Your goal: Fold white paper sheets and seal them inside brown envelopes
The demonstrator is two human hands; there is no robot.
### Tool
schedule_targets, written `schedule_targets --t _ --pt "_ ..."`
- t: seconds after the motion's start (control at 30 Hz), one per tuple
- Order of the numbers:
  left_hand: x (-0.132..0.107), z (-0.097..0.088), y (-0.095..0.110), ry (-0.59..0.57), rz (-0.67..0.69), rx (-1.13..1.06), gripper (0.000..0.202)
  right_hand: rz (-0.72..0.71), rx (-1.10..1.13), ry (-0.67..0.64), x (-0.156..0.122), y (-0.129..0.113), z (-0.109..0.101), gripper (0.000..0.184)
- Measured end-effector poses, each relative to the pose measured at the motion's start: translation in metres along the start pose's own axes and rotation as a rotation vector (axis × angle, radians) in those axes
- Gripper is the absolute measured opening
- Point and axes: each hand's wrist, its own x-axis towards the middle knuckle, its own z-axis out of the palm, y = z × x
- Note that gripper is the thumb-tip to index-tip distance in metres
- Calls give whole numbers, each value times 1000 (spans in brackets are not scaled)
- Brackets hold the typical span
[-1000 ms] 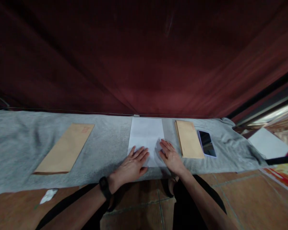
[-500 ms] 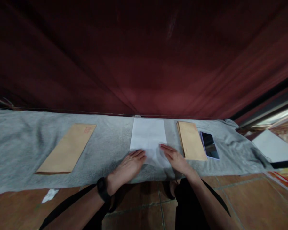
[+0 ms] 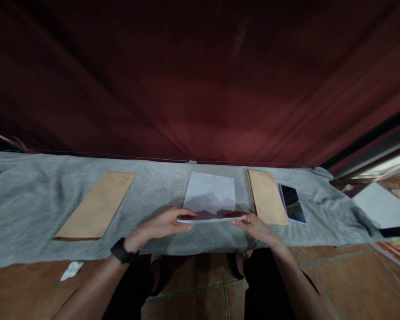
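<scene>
A white sheet of paper (image 3: 210, 190) lies in front of me on a grey cloth, its near edge folded or lifted up toward me. My left hand (image 3: 170, 221) pinches the left end of that raised edge between thumb and fingers. At the right end, my right hand (image 3: 251, 226) grips the same edge in the same way. Close by my right hand rests a small stack of brown envelopes (image 3: 267, 198). Another brown envelope (image 3: 96, 206) lies apart, to the left of my left hand.
A phone (image 3: 292, 203) lies right of the envelope stack. The grey cloth (image 3: 160, 186) spans the surface, with a dark red panel (image 3: 200, 111) rising behind it. A white crumpled scrap (image 3: 72, 270) is on the tiled floor. A white flat item (image 3: 383, 203) sits far right.
Both hands have gone from lying flat on the paper to gripping its near edge, which is now raised. The paper's far edge has come slightly toward me.
</scene>
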Motion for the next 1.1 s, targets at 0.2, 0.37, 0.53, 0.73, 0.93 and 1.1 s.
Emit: schedule_targets --t 0.2,0.37,0.53,0.73,0.93,1.1 --pt "12 -6 -21 43 -103 -246 38 76 105 -1 2 -2 -5 45" --pt "33 7 -25 346 -152 -377 39 69 226 149 15 -2 2 42" --pt "51 12 -32 536 -204 -343 41 102 90 286 27 6 7 38" --pt "70 13 -43 645 -255 -15 35 137 -149 372 35 1 10 34" --pt "76 10 -28 617 -407 293 30 183 -366 398 43 -2 12 31" --pt "78 9 -16 585 -490 452 28 217 -456 407 44 -5 13 29"
